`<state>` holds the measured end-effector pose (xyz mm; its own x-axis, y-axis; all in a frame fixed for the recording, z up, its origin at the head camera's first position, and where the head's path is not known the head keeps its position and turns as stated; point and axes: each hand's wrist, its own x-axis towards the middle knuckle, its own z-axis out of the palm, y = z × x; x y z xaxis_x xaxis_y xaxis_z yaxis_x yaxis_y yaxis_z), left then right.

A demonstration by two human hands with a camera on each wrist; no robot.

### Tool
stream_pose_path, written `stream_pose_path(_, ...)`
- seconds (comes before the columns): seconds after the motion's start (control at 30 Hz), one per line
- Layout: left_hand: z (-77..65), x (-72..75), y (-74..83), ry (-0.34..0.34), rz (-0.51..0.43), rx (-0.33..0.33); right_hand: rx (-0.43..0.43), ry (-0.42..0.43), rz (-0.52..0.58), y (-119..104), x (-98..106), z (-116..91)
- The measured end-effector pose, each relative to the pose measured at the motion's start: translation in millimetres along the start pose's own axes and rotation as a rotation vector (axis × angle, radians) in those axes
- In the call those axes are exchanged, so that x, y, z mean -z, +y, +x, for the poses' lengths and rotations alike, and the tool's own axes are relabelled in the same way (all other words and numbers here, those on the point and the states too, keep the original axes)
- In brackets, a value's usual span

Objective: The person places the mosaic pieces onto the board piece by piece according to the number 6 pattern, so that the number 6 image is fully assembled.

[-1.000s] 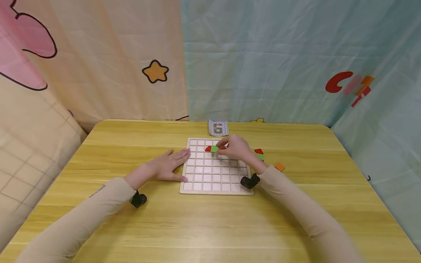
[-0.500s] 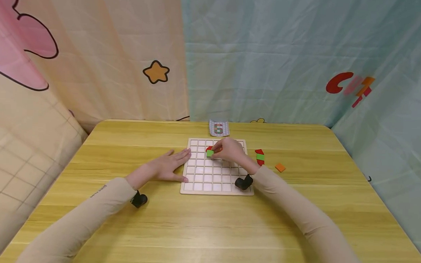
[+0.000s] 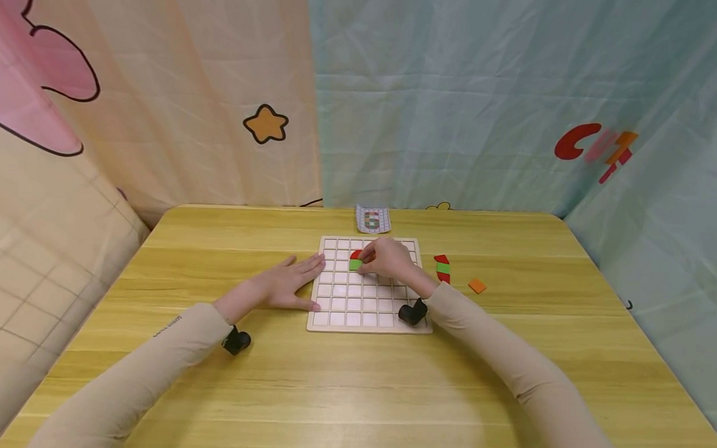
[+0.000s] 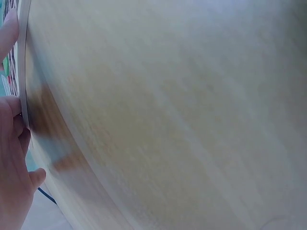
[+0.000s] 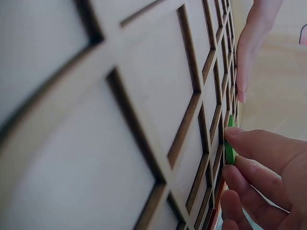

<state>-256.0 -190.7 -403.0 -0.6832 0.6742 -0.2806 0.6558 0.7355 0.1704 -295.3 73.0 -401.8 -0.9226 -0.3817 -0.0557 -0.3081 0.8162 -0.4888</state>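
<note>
My right hand [image 3: 389,259] pinches a green square tile [image 3: 354,265] between thumb and fingers, over a cell of the white gridded board [image 3: 337,320]. Directly above that cell on the board is a red tile [image 3: 355,254] with a curved corner; my fingers cover what lies to its right. The right wrist view has the green tile [image 5: 230,149] edge-on, close against the grid. My left hand [image 3: 286,285] rests at the board's left edge, fingers spread and fingertips over the rim. In the left wrist view, this hand [image 4: 12,158] is partly cut off by the frame.
Right of the board, two red tiles and a green one [image 3: 444,268] lie in a short column, with an orange square tile [image 3: 477,285] beyond them. Behind the board lies a small pattern card [image 3: 373,219]. Everything is on a wooden table [image 3: 353,388] before printed curtains.
My right hand has brought the green tile left and toward me, from the red tile's row to the cell below it, and lowered it there. My left hand stays in place.
</note>
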Motion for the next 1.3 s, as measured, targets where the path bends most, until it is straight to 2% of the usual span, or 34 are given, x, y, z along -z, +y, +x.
stream_pose_path(0.57,0.9,-0.4,1.3,0.009,0.013,0.000,-0.036,-0.028,0.022,-1.6,0.4,-0.1)
stream_pose_path(1.03,0.6,-2.4,0.2,0.012,0.017,-0.004,0.007,-0.045,0.022,6.8,10.3,-11.2)
stream_pose_path(1.3,0.2,-0.8,1.9,0.012,0.019,-0.003,0.064,-0.015,0.028,18.6,27.4,-24.9)
